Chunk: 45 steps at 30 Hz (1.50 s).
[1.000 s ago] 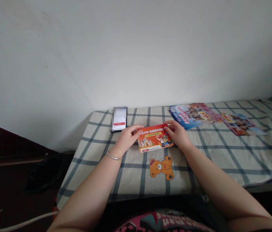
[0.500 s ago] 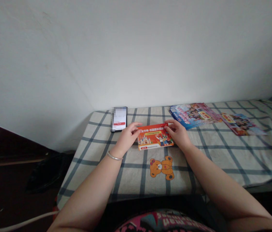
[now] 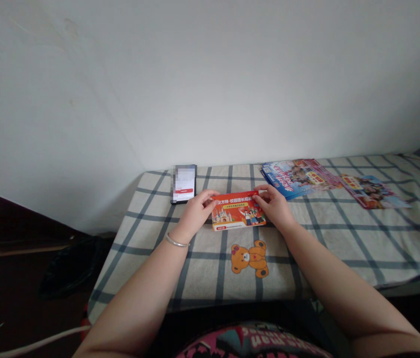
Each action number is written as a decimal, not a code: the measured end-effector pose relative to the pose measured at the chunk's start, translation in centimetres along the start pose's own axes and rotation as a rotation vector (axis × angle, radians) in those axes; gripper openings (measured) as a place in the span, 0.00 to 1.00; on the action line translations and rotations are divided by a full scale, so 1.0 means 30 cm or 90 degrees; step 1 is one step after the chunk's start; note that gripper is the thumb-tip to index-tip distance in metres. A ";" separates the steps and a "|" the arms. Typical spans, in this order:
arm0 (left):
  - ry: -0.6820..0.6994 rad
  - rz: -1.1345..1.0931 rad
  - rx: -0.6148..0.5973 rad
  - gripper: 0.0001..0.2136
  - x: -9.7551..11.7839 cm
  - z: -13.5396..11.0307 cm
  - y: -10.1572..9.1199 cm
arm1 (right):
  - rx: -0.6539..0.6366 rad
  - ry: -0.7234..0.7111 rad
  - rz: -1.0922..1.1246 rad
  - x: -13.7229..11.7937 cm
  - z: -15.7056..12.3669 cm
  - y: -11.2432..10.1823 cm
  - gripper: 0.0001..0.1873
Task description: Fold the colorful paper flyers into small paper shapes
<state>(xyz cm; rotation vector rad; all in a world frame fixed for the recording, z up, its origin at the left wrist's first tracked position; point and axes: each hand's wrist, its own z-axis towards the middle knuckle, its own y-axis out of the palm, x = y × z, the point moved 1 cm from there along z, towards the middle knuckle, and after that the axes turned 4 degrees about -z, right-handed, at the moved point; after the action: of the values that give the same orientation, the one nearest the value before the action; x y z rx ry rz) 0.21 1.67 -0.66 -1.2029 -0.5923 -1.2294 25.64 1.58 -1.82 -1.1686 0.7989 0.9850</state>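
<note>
Together we pinch the folded orange leaflet (image 3: 237, 212) by its far corners, left hand (image 3: 195, 213) on one end and right hand (image 3: 275, 206) on the other, fingertips clamped on paper. It lies on the checked cloth (image 3: 344, 238) above a printed bear (image 3: 250, 258), with a phone (image 3: 184, 184) beyond our left hand and a stack of blue flyers (image 3: 295, 176) beyond our right.
</note>
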 end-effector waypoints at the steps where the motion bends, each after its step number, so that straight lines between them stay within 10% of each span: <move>1: 0.001 0.008 0.001 0.10 -0.001 0.000 -0.001 | -0.001 0.002 0.001 0.002 0.000 0.001 0.19; 18: 0.030 0.204 0.066 0.08 0.032 0.005 -0.017 | -0.018 -0.005 -0.133 0.003 0.009 0.000 0.11; 28: 0.056 0.375 -0.027 0.08 0.009 0.027 -0.006 | -0.048 -0.122 -0.425 -0.026 0.026 0.000 0.05; 45: 0.096 0.567 -0.044 0.09 0.037 0.017 0.007 | -0.063 -0.153 -0.461 -0.014 0.037 -0.002 0.07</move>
<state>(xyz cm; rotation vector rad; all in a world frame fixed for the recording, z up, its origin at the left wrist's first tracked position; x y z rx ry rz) 0.87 1.69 0.41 -1.2124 0.1205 -0.5653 25.57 2.58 -1.17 -1.2604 0.1027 0.5406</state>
